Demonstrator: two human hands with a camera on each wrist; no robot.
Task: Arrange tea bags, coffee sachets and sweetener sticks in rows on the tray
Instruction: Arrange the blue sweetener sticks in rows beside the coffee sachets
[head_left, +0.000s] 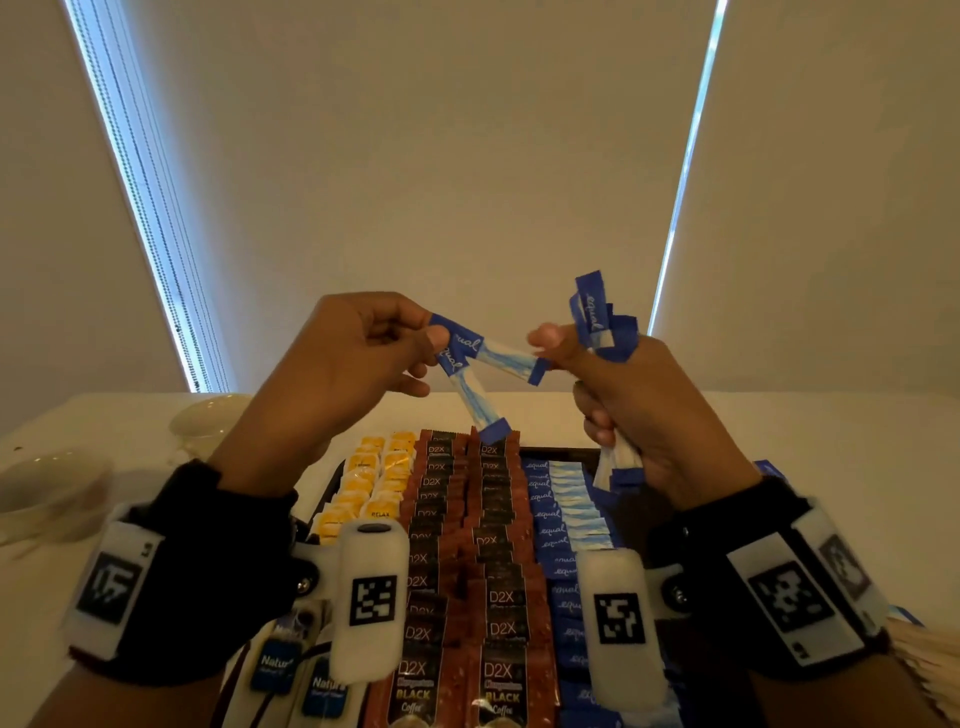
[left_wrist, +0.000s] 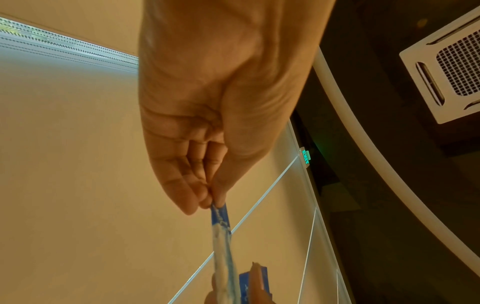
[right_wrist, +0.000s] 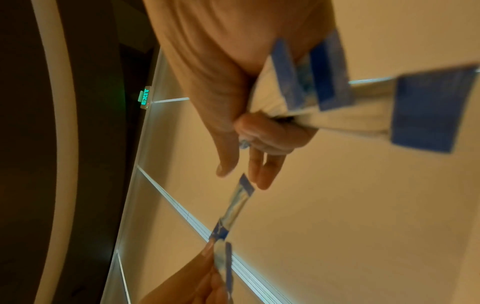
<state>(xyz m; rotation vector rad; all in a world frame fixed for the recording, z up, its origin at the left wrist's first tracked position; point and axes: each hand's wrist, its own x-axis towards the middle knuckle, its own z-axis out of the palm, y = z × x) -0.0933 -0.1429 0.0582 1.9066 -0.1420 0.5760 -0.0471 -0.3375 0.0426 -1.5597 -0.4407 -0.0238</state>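
Head view: our left hand (head_left: 358, 353) pinches two sweetener sticks (head_left: 480, 374) above tray (head_left: 563, 453); right hand (head_left: 634, 410) grips bundle (head_left: 602, 322). Sweetener row half filled; next, we judge, lay pair beside it. Left wrist: fingertips (left_wrist: 217, 200) clamped on stick end. Right wrist: blurred, bundle count unreadable, tray hidden.

Head view faces forward; both close wrist views look up, sharing the ceiling.
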